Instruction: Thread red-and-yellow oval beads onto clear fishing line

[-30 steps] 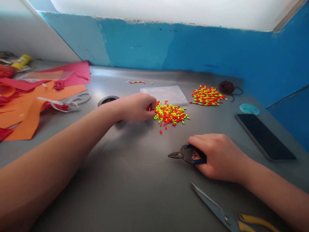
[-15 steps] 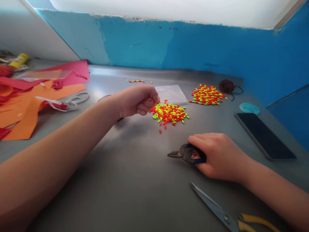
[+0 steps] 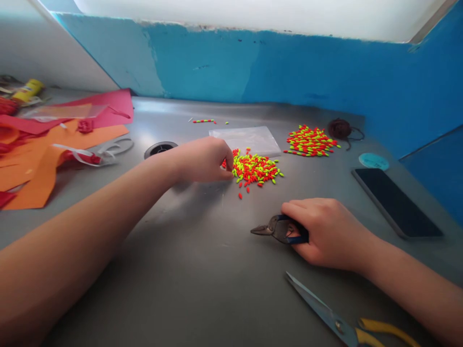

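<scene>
My left hand (image 3: pixel 208 159) is at the left edge of a nearer heap of small red and yellow-green oval beads (image 3: pixel 256 168). Its fingers are curved, with a gap between thumb and forefinger through which red beads show. The other fingertips are hidden from me. My right hand (image 3: pixel 325 233) rests on the metal table, wrapped round the blue handles of small pliers (image 3: pixel 265 230). The pliers' jaws point left and look closed. Scissors (image 3: pixel 333 318) with yellow handles lie below my right hand.
A second bead heap (image 3: pixel 311 142) lies at the back right, by brown yarn (image 3: pixel 340 129), a turquoise disc (image 3: pixel 374 162) and a phone (image 3: pixel 398 202). Behind my left hand are a clear bag (image 3: pixel 253 140), a bead row (image 3: pixel 204 121) and a black spool (image 3: pixel 161 148). Orange paper (image 3: pixel 39 183) covers the left.
My left hand has come down to the bead heap and turned, its closed fingers loosening into a curve. More of the bag and spool now shows. My right hand and the pliers stay put.
</scene>
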A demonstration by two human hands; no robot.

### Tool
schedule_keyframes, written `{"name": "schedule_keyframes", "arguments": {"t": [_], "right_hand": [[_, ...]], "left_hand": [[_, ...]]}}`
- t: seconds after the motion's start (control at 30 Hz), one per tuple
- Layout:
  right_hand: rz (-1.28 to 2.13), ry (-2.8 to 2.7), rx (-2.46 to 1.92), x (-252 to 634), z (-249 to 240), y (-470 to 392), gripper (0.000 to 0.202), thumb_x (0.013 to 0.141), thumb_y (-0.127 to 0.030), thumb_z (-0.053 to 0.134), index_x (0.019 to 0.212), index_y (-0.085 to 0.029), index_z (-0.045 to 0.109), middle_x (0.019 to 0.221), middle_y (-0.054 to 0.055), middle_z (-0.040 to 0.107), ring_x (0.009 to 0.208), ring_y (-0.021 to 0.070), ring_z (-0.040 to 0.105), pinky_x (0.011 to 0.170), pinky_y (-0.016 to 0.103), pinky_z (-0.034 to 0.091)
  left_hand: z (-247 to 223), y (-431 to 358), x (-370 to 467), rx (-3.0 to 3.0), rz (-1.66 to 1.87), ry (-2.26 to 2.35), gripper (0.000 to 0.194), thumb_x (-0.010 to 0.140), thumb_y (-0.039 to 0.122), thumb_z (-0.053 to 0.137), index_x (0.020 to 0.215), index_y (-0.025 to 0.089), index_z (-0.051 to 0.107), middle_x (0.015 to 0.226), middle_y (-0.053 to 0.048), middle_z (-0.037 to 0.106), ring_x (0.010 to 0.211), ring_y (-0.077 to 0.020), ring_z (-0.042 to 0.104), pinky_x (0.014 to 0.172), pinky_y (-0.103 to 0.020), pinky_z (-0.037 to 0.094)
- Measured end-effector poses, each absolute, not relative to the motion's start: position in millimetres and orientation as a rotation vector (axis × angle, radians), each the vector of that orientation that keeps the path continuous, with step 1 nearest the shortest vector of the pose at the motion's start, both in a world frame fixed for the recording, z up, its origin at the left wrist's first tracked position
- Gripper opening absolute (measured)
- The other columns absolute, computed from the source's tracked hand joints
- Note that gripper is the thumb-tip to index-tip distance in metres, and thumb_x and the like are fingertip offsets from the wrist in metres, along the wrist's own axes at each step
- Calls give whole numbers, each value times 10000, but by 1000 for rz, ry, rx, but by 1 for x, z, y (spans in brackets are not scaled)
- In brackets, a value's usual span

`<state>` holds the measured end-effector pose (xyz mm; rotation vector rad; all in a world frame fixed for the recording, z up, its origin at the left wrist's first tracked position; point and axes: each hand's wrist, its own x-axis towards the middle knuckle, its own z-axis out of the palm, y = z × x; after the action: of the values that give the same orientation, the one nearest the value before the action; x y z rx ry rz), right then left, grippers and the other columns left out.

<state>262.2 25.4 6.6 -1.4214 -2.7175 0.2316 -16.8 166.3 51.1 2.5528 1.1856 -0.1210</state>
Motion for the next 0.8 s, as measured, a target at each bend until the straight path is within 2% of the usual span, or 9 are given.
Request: {"name": "schedule_keyframes", "arguments": {"t": [0.17, 0.33, 0.47, 0.6, 0.73, 0.8], "right_hand": [[240, -2722, -1425, 263, 5, 26, 77, 849, -238, 561, 799, -251, 504, 725, 14, 643, 633, 201, 565, 625, 347, 279], [244, -2721, -1436, 263, 6, 26, 89, 835, -230, 568, 800, -253, 488, 729, 11, 641, 638, 201, 565, 627, 343, 282], [250, -2720, -1444, 261, 6, 26, 99, 829, -227, 564, 793, -254, 476, 724, 9, 637, 633, 198, 558, 627, 343, 281], [256, -2717, -1444, 261, 5, 27, 82, 834, -231, 557, 800, -253, 486, 735, 14, 647, 644, 202, 571, 631, 342, 286], [263, -2715, -1444, 262, 5, 27, 81, 809, -231, 571, 801, -253, 493, 734, 13, 646, 642, 203, 573, 632, 338, 290], [270, -2716, -1443, 263, 6, 26, 86, 801, -230, 573, 797, -253, 490, 726, 11, 640, 636, 202, 569, 632, 337, 289]], "left_hand": [[46, 165, -13, 2556, -106, 1160, 269, 855, 393, 623, 902, 240, 839, 731, -51, 727, 653, -208, 595, 655, -349, 386], [47, 167, -16, 2500, -118, 1183, 227, 859, 408, 603, 757, 237, 713, 689, -53, 656, 616, -208, 550, 596, -367, 372], [52, 172, -18, 2083, -41, 1257, 254, 888, 439, 544, 748, 243, 624, 709, -75, 603, 607, -212, 511, 574, -390, 396], [56, 179, -17, 1752, 76, 1094, 221, 864, 398, 491, 692, 260, 483, 672, -79, 502, 576, -200, 412, 567, -408, 407], [55, 182, -16, 1545, 246, 1054, 204, 790, 431, 579, 708, 253, 523, 729, -99, 561, 596, -210, 473, 536, -382, 412], [53, 183, -16, 1585, 296, 1109, 251, 805, 473, 558, 711, 240, 537, 757, -113, 594, 596, -201, 491, 531, -372, 419]]}}
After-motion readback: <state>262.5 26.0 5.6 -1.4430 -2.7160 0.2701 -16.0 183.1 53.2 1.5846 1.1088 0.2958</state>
